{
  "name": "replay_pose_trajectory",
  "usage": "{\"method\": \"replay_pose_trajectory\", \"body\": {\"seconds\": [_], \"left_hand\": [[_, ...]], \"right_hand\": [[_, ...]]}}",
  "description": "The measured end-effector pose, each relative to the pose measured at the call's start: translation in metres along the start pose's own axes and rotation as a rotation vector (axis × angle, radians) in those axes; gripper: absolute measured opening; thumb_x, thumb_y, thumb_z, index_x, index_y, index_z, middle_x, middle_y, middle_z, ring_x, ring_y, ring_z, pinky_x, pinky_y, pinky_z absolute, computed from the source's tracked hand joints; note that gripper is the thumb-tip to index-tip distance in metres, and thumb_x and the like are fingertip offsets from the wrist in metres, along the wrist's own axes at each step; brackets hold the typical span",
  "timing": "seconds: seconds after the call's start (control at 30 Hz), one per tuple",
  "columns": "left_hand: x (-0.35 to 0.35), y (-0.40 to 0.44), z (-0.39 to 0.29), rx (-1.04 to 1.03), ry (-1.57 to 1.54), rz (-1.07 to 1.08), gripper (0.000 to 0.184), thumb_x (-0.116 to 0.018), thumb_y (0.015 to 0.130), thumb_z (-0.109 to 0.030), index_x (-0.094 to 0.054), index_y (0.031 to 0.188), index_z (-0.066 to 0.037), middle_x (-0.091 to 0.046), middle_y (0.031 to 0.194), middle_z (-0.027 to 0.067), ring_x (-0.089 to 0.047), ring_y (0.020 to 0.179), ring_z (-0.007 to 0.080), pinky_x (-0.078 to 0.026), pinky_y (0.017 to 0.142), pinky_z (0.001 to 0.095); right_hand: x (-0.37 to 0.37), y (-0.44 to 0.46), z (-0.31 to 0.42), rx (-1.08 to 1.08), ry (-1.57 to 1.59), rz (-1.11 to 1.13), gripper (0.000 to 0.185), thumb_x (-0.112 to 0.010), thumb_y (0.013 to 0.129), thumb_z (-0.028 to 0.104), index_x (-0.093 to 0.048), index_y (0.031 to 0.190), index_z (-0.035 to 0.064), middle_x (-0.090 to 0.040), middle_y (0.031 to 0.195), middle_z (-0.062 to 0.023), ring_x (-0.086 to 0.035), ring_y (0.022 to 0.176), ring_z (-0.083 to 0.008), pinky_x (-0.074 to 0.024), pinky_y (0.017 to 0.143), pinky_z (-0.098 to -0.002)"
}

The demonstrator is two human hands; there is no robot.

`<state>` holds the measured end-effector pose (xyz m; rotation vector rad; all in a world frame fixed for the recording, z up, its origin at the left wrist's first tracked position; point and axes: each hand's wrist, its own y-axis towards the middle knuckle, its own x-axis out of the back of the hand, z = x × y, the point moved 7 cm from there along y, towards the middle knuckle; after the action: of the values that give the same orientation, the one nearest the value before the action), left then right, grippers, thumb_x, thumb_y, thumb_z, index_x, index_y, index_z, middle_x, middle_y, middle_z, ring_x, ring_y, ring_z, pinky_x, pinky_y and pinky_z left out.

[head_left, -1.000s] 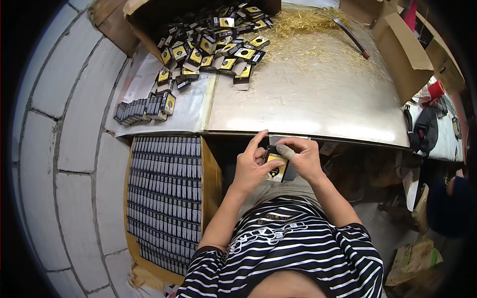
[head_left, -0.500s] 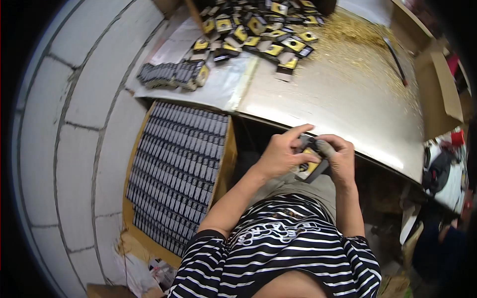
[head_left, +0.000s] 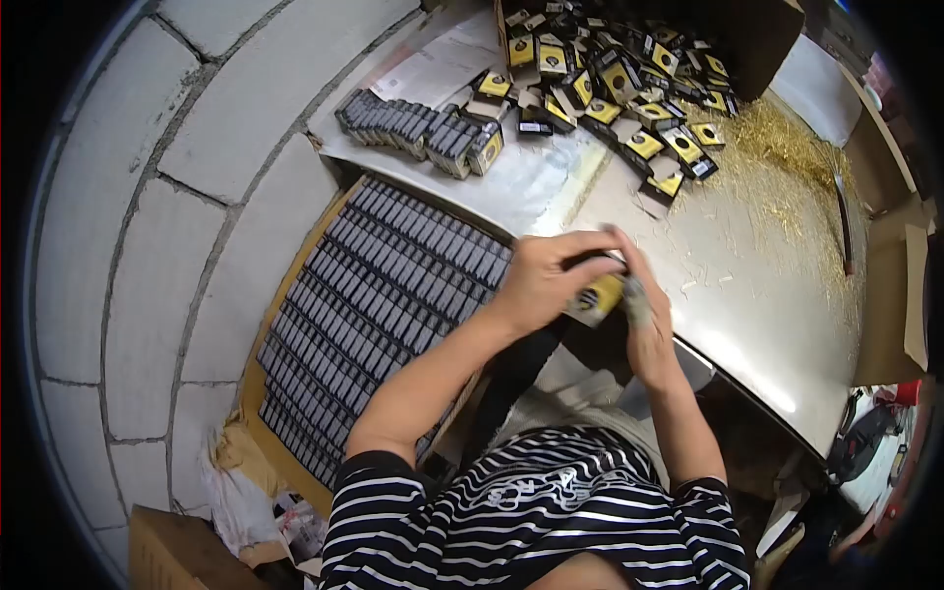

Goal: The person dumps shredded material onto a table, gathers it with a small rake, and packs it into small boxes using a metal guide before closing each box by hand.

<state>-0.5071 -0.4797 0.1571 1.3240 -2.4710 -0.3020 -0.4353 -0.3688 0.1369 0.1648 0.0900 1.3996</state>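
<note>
Thumb and fingers of the left hand (head_left: 539, 280) close on a small box (head_left: 596, 298) at the worktop's (head_left: 737, 305) near edge; right hand (head_left: 646, 307) alongside, its grip blurred, indeterminate. Step, as judged: two-handed box handling; next move calls for steady support.

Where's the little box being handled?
In the head view, the box is right of centre, in the left hand, with the right hand beside it and the packed carton leftward.

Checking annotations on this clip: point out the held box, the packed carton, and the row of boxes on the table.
Held box (head_left: 597, 297): head view, on its yellow printed face.
Packed carton (head_left: 252, 398): head view, on its cardboard rim.
Row of boxes (head_left: 410, 128): head view, mid-row.
</note>
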Motion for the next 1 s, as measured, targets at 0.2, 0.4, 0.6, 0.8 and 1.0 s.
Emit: {"method": "replay_pose_trajectory", "body": {"seconds": [0.2, 0.4, 0.6, 0.8, 1.0], "left_hand": [[0.159, 0.041, -0.013, -0.024, 0.383, -0.476, 0.008, -0.066, 0.086, -0.006, -0.068, 0.09, 0.0, -0.066, 0.08, 0.0009, -0.057, 0.067, 0.0058, -0.047, 0.061, 0.021], [0.152, 0.12, 0.021, -0.088, 0.872, -0.284, 0.022, -0.074, 0.076, -0.018, -0.069, 0.091, -0.002, -0.065, 0.086, 0.0119, -0.061, 0.082, 0.0246, -0.048, 0.075, 0.0336], [0.14, 0.138, 0.101, -0.219, 1.215, -0.18, 0.03, -0.074, 0.074, -0.024, -0.067, 0.096, -0.004, -0.061, 0.106, 0.0187, -0.055, 0.104, 0.0349, -0.044, 0.089, 0.0395], [0.177, 0.199, 0.089, -0.038, 1.127, -0.236, 0.045, -0.071, 0.077, -0.028, -0.058, 0.11, 0.0, -0.058, 0.111, 0.0207, -0.051, 0.111, 0.0373, -0.044, 0.092, 0.0438], [0.152, 0.272, 0.196, 0.096, 1.17, -0.048, 0.038, -0.067, 0.075, -0.025, -0.06, 0.099, 0.004, -0.062, 0.102, 0.0264, -0.059, 0.096, 0.0417, -0.046, 0.086, 0.0481]], "right_hand": [[-0.075, 0.181, -0.027, 0.332, -0.624, 0.004, 0.088, -0.075, 0.073, 0.025, -0.027, 0.143, 0.0017, -0.04, 0.139, -0.0219, -0.042, 0.127, -0.0345, -0.0341, 0.106, -0.0372], [-0.08, 0.202, -0.081, 0.349, -0.658, -0.013, 0.077, -0.072, 0.066, 0.014, -0.036, 0.132, -0.0006, -0.044, 0.122, -0.0244, -0.046, 0.112, -0.0403, -0.0415, 0.096, -0.0424], [-0.039, 0.126, -0.076, 0.072, -0.912, -0.181, 0.068, -0.069, 0.066, 0.011, -0.04, 0.125, -0.0031, -0.045, 0.118, -0.0252, -0.046, 0.109, -0.041, -0.0427, 0.092, -0.0442], [-0.095, 0.179, -0.081, 0.162, -0.716, -0.135, 0.077, -0.072, 0.072, 0.019, -0.032, 0.132, -0.0081, -0.039, 0.132, -0.0279, -0.038, 0.124, -0.0434, -0.034, 0.104, -0.0442], [-0.031, 0.117, -0.056, 0.227, -0.779, -0.003, 0.057, -0.066, 0.075, 0.009, -0.044, 0.124, -0.0085, -0.041, 0.133, -0.0291, -0.041, 0.125, -0.0424, -0.0351, 0.105, -0.0443]]}}
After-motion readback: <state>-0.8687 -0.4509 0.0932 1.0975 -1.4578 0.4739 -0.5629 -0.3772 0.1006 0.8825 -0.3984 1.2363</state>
